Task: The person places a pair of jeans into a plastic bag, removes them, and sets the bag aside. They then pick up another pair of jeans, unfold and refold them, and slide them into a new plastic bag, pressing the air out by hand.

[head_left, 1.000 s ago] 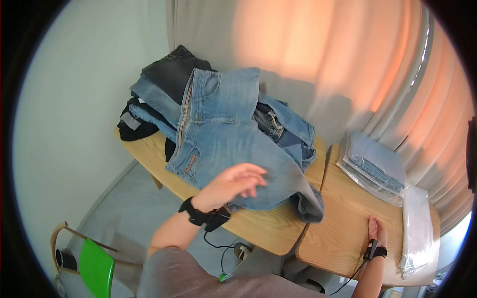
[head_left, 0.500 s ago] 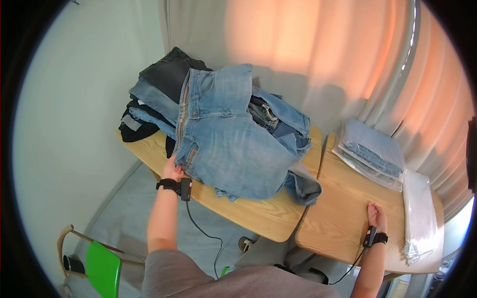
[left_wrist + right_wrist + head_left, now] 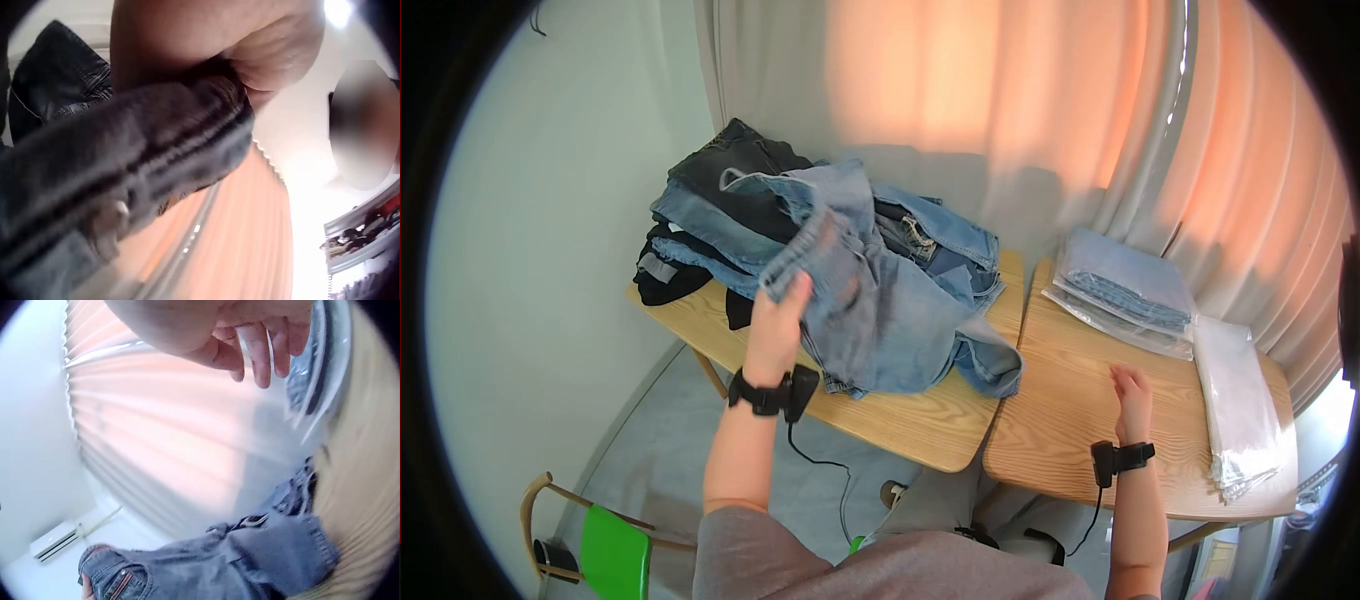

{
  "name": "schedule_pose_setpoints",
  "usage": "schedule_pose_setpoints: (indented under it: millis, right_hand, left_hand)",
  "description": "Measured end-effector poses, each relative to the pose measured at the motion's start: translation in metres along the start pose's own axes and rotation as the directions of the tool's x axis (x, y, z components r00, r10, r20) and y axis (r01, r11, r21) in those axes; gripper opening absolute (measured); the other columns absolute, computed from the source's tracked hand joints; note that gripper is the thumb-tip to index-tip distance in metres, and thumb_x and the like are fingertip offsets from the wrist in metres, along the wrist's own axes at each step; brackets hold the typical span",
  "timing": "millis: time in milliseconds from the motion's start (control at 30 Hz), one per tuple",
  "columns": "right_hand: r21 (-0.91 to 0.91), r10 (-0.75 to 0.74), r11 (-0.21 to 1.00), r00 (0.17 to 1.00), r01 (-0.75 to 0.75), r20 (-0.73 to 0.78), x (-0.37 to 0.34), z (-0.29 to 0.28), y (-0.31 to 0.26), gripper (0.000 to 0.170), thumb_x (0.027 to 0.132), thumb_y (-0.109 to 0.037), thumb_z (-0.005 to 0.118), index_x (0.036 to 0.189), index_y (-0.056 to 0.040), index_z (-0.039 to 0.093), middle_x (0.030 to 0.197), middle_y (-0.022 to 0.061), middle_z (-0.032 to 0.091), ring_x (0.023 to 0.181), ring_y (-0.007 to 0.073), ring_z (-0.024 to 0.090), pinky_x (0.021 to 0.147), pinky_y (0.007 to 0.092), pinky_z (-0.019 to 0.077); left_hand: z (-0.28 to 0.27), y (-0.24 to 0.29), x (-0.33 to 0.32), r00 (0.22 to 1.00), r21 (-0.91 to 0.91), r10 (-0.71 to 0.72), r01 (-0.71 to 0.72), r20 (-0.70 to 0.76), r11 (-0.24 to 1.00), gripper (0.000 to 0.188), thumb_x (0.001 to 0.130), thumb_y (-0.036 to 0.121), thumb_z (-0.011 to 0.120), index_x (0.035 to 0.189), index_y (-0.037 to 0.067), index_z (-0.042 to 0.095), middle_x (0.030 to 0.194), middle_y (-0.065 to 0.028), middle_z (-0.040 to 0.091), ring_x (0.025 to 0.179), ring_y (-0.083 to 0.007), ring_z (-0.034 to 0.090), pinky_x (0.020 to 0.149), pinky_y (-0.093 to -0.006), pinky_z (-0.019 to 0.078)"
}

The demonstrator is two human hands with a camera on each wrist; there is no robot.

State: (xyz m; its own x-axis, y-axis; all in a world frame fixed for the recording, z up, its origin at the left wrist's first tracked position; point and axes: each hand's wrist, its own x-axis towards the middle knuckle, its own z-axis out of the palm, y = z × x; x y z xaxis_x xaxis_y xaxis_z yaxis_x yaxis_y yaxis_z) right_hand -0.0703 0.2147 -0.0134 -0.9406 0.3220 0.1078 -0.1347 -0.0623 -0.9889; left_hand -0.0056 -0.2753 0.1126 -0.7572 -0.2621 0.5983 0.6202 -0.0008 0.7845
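Light blue jeans (image 3: 900, 310) lie across the left table, their waistband end lifted and bunched. My left hand (image 3: 778, 325) grips the waistband at its near corner. In the left wrist view, the waistband (image 3: 156, 144) runs up into the curled left fingers, with a metal button (image 3: 119, 212) showing below. Over the right table my right hand (image 3: 1133, 400) hovers, holding nothing. Its fingers (image 3: 259, 353) hang loosely bent in the right wrist view, apart from the jeans, whose zipped pocket (image 3: 122, 584) shows at the bottom.
Behind the jeans sits a pile of folded dark trousers (image 3: 730, 170) and blue denim (image 3: 710, 225). Denim in clear plastic bags (image 3: 1125, 280) lies at the right table's back, beside flat clear bags (image 3: 1240, 410). A gap separates the tables. A green chair (image 3: 615, 555) stands at lower left.
My left hand moved from over the jeans to the waistband corner, took hold and raised it, folding the waist inward. The right hand lifted off the right table.
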Motion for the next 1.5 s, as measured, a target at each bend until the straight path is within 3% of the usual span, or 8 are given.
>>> schedule_pose_setpoints:
  millis: [333, 533, 767, 1033, 1167, 1333, 1433, 1500]
  right_hand:
    - [0.038, -0.427, 0.670, 0.343, 0.741, 0.837, -0.079, 0.210, -0.163, 0.035, 0.083, -0.008, 0.055, 0.117, -0.0019, 0.052, 0.117, 0.0130, 0.056, 0.112, 0.0248, 0.052, 0.097, 0.0328, 0.0377]
    - [0.203, 0.086, 0.463, -0.272, 0.863, 0.958, -0.103, 0.336, -0.168, 0.050, 0.080, -0.016, 0.060, 0.127, -0.0064, 0.047, 0.123, 0.0148, 0.054, 0.115, 0.0287, 0.050, 0.097, 0.0357, 0.0391]
    - [0.236, 0.542, 0.239, -0.331, 0.942, 0.773, -0.148, 0.453, -0.096, 0.059, 0.074, -0.020, 0.065, 0.130, -0.0100, 0.046, 0.120, 0.0159, 0.056, 0.112, 0.0301, 0.052, 0.092, 0.0388, 0.0429]
    - [0.055, 0.762, -0.232, 0.146, 0.971, 0.631, -0.139, 0.450, -0.020, 0.073, 0.069, -0.020, 0.073, 0.134, -0.0138, 0.042, 0.126, 0.0095, 0.053, 0.126, 0.0280, 0.040, 0.111, 0.0438, 0.0162]
    - [0.066, 0.799, -0.311, 0.223, 0.948, 0.558, -0.137, 0.441, -0.047, 0.054, 0.065, -0.025, 0.078, 0.114, -0.0087, 0.062, 0.104, 0.0102, 0.065, 0.103, 0.0268, 0.059, 0.090, 0.0418, 0.0436]
    - [0.024, 0.151, -0.137, -0.003, 0.990, 0.988, -0.102, 0.383, -0.150, 0.034, 0.072, -0.031, 0.067, 0.100, -0.0111, 0.066, 0.096, 0.0133, 0.065, 0.092, 0.0314, 0.060, 0.080, 0.0430, 0.0480]
    - [-0.412, -0.178, 0.488, 0.550, 0.769, 0.816, -0.102, 0.299, -0.254, 0.028, 0.083, -0.021, 0.061, 0.104, -0.0033, 0.064, 0.094, 0.0115, 0.066, 0.085, 0.0179, 0.064, 0.076, 0.0300, 0.0509]
    - [-0.117, -0.418, 0.757, 0.615, 0.642, 0.669, -0.092, 0.239, -0.272, 0.029, 0.083, -0.022, 0.062, 0.102, -0.0005, 0.065, 0.093, 0.0081, 0.067, 0.083, 0.0151, 0.062, 0.076, 0.0265, 0.0494]
  left_hand:
    - [0.026, 0.052, -0.124, 0.305, -0.087, 0.055, 0.093, 0.951, 0.992, 0.016, 0.085, 0.015, 0.062, 0.093, 0.001, 0.057, 0.112, -0.0163, 0.061, 0.082, -0.0253, 0.058, 0.074, -0.0328, 0.0450]
    - [0.022, 0.049, -0.151, 0.356, -0.039, -0.070, 0.289, 0.932, 0.957, 0.022, 0.082, 0.014, 0.066, 0.100, 0.001, 0.060, 0.101, -0.0163, 0.062, 0.092, -0.0331, 0.059, 0.078, -0.0389, 0.0453]
    - [0.013, 0.046, -0.162, 0.404, -0.159, 0.043, 0.259, 0.914, 0.953, 0.023, 0.084, 0.016, 0.063, 0.102, 0.003, 0.059, 0.103, -0.0150, 0.062, 0.091, -0.0334, 0.058, 0.077, -0.0385, 0.0450]
    - [0.000, 0.045, -0.163, 0.383, -0.169, 0.028, 0.341, 0.924, 0.925, 0.022, 0.082, 0.012, 0.063, 0.101, 0.003, 0.058, 0.130, -0.0178, 0.050, 0.099, -0.0327, 0.056, 0.084, -0.0385, 0.0424]
    - [0.001, 0.047, -0.164, 0.370, -0.123, -0.017, 0.350, 0.929, 0.929, 0.021, 0.082, 0.012, 0.064, 0.100, 0.002, 0.059, 0.129, -0.0190, 0.050, 0.101, -0.0329, 0.057, 0.086, -0.0382, 0.0428]
    - [0.003, 0.059, -0.159, 0.372, -0.051, -0.081, 0.333, 0.925, 0.941, 0.021, 0.081, 0.012, 0.066, 0.099, 0.001, 0.060, 0.129, -0.0212, 0.050, 0.114, -0.0337, 0.053, 0.094, -0.0393, 0.0403]
    - [0.015, 0.062, -0.161, 0.510, -0.203, -0.008, 0.356, 0.860, 0.912, 0.017, 0.082, 0.012, 0.065, 0.094, 0.002, 0.060, 0.131, -0.0235, 0.047, 0.121, -0.0350, 0.048, 0.096, -0.0410, 0.0385]
    - [0.020, 0.065, -0.151, 0.473, -0.251, 0.118, 0.229, 0.873, 0.941, 0.016, 0.086, 0.012, 0.061, 0.097, 0.001, 0.056, 0.139, -0.0177, 0.040, 0.110, -0.0284, 0.053, 0.090, -0.0359, 0.0411]
